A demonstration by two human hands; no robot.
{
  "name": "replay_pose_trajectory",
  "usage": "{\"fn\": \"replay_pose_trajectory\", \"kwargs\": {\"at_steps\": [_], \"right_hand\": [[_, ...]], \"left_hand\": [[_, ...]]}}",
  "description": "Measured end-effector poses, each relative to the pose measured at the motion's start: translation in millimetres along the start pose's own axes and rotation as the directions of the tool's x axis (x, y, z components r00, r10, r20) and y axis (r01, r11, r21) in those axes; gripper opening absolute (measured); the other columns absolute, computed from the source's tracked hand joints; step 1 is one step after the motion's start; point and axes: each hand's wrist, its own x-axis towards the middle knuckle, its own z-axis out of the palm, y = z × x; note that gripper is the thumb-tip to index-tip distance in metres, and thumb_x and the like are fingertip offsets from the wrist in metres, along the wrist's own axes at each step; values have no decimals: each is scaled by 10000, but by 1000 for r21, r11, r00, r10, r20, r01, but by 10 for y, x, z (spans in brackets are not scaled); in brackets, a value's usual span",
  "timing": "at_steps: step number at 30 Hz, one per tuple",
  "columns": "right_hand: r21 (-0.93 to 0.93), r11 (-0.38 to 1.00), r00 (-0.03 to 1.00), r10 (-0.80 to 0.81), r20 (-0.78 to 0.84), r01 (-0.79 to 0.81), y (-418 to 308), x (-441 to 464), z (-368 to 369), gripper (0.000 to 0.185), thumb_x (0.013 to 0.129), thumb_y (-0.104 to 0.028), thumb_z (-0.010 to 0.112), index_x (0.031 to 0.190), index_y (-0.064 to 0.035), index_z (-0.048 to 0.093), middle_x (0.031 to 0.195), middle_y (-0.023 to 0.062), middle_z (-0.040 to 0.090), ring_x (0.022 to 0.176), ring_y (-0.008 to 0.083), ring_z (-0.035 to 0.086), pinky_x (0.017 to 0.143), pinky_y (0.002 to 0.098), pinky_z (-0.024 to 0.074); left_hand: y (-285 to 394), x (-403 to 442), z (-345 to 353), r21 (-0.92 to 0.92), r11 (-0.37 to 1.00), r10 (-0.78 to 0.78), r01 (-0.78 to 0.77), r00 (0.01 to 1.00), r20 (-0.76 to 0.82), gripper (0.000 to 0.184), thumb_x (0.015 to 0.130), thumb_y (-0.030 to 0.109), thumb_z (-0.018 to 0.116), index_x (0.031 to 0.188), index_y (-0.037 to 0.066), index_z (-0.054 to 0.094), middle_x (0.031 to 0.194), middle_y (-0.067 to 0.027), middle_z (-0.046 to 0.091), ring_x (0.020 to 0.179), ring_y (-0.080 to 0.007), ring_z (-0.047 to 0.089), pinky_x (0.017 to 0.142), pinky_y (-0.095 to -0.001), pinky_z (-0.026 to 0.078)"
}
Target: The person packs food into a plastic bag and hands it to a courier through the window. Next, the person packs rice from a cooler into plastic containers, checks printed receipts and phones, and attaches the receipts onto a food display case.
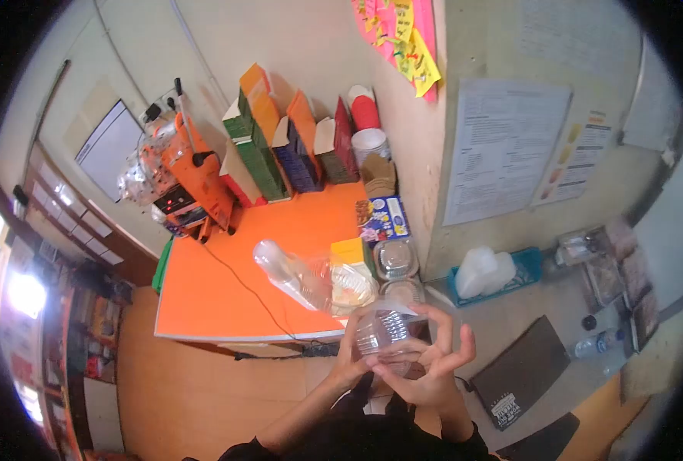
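Observation:
A clear ribbed plastic food container (pixel 383 332) is held up in front of me between both hands. My left hand (pixel 347 359) grips its left side, with the fingers partly hidden behind the plastic. My right hand (pixel 435 364) holds the right side, thumb underneath and some fingers raised away from it. Just beyond the hands, on the orange table (pixel 234 300), are stacked clear containers (pixel 395 259) and a long nested stack of clear plastic cups (pixel 291 276) lying on its side. A yellow box (pixel 349 250) stands beside them.
An orange machine (pixel 195 173) stands at the table's back left, its cable trailing across the top. Several upright coloured cartons (pixel 299 157) line the wall. To the right, a grey desk holds a dark laptop (pixel 520 373), a teal tray (pixel 526 265) and a water bottle (pixel 596 343).

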Motion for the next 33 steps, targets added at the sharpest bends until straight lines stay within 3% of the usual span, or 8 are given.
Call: {"fn": "replay_pose_trajectory", "kwargs": {"at_steps": [6,12,18,21,23,25,27,33], "right_hand": [[-1,995,979,-100,177,102,-72,-26,160,1127,718,108,705,1386,-258,-125,1335,328,261,806,303,685,693,368,605],[-249,940,908,-120,402,235,-72,-398,469,973,733,68,697,1326,-244,-7,936,190,629,724,228,686,651,330,599],[104,954,818,-293,495,280,439,-958,1087,982,769,9,648,1361,-238,-96,1228,276,485,916,236,662,760,296,582],[-218,862,858,-364,363,458,-237,-788,1786,1039,761,-5,650,1350,-221,-178,1329,295,342,1035,276,615,708,283,609],[27,934,791,-316,525,355,-590,-755,2219,960,747,-8,668,1374,-142,-46,1339,280,325,1058,292,600,695,279,618],[3,989,693,-107,713,150,-820,-884,2523,875,730,-1,686,1389,-74,116,1340,261,335,1039,297,611,695,282,623],[294,955,690,-238,684,39,-839,-1096,3015,817,712,33,689,1389,-71,245,1334,249,361,930,281,659,669,275,624],[559,816,576,-529,623,146,-1114,-1923,4383,1096,714,90,695,1454,-294,-16,1347,294,322,845,252,677,634,303,609]], "left_hand": [[-58,-260,-140,90,988,139,-129,984,-112,1113,627,525,784,1425,0,211,1406,-182,347,1298,-304,391,1085,-439,332],[-43,-676,-247,206,959,224,-192,964,-145,1129,631,581,762,1446,34,204,1420,-165,344,1305,-281,375,1089,-427,314],[-160,-1411,-485,1,949,302,-315,911,-280,979,804,371,726,1494,45,113,1484,-136,272,1362,-245,300,1121,-370,247],[77,-1969,-751,-45,935,313,-352,877,-365,947,805,367,734,1484,55,151,1467,-129,308,1351,-247,326,1118,-373,260],[254,-2448,-906,-66,927,312,-369,857,-410,925,804,365,739,1475,59,180,1455,-125,329,1344,-245,341,1115,-377,268],[426,-2961,-1033,115,920,374,-374,754,-541,847,814,354,738,1440,62,248,1402,-113,386,1311,-230,381,1100,-383,301],[452,-3472,-1190,81,902,376,-424,681,-628,782,820,337,738,1402,56,299,1388,-122,392,1278,-234,421,1077,-377,336],[538,-5057,-1599,368,858,458,-359,209,-864,740,804,245,766,1360,48,318,1354,-140,404,1278,-255,406,1067,-412,353]]}}
